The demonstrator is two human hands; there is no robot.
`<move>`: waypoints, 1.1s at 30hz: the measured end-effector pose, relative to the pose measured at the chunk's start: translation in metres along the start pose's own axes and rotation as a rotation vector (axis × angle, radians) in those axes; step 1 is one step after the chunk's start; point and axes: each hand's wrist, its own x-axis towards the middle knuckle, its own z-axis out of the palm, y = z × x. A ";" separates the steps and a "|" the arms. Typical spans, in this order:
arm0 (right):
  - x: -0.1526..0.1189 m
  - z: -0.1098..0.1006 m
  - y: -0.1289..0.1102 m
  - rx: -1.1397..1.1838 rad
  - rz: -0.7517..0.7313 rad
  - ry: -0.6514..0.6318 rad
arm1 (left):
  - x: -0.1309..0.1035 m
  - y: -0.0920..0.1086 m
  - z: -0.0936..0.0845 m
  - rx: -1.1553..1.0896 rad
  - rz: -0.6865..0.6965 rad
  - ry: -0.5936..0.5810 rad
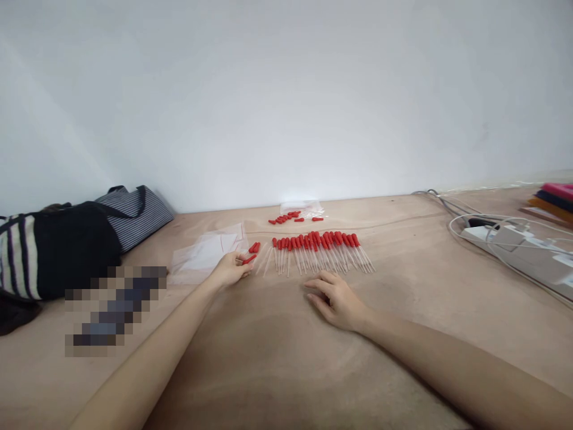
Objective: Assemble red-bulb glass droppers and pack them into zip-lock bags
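My left hand [233, 269] pinches a small red rubber bulb [249, 260] at its fingertips. Just beyond it lie more loose red bulbs [254, 247], and to their right a few thin clear tubes [267, 260] without bulbs. A long row of clear droppers with red tops [322, 242] spreads across the middle of the table, tips toward me. Below the row my right hand [333, 298] rests on the table, fingers apart and slightly curled, holding nothing. Farther back, several red bulbs [286, 218] lie beside a clear bag with thin tubes [308, 209].
Flat clear plastic bags [208, 251] lie left of the droppers. At the left are a black bag [74, 251], a striped bag [134, 215] and a pixelated dark object [120, 310]. A white power strip [523, 251] with cables and stacked colored items [555, 200] sit at the right.
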 end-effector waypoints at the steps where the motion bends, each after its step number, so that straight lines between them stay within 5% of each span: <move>1: 0.000 0.000 -0.001 0.011 0.004 0.005 | -0.003 0.000 -0.003 -0.026 0.003 0.000; 6: 0.006 0.000 -0.006 0.276 0.214 0.056 | -0.022 0.007 -0.001 -0.187 0.037 -0.046; 11: 0.019 0.003 -0.010 0.887 0.619 0.122 | -0.048 0.026 0.033 -0.354 0.140 -0.320; 18: 0.026 0.007 -0.008 1.211 0.770 0.292 | -0.059 0.043 0.072 -0.363 0.218 -0.450; 22: 0.024 0.002 0.002 1.003 0.693 0.384 | -0.055 0.036 0.071 -0.254 0.350 -0.303; 25: 0.019 -0.009 0.015 0.598 0.478 0.414 | -0.056 0.026 0.063 -0.008 0.465 -0.167; 29: 0.010 -0.021 0.026 0.009 0.088 0.224 | -0.062 0.016 0.056 0.185 0.533 -0.103; 33: 0.007 -0.016 0.026 -0.142 -0.012 0.088 | -0.063 0.010 0.059 0.159 0.519 -0.054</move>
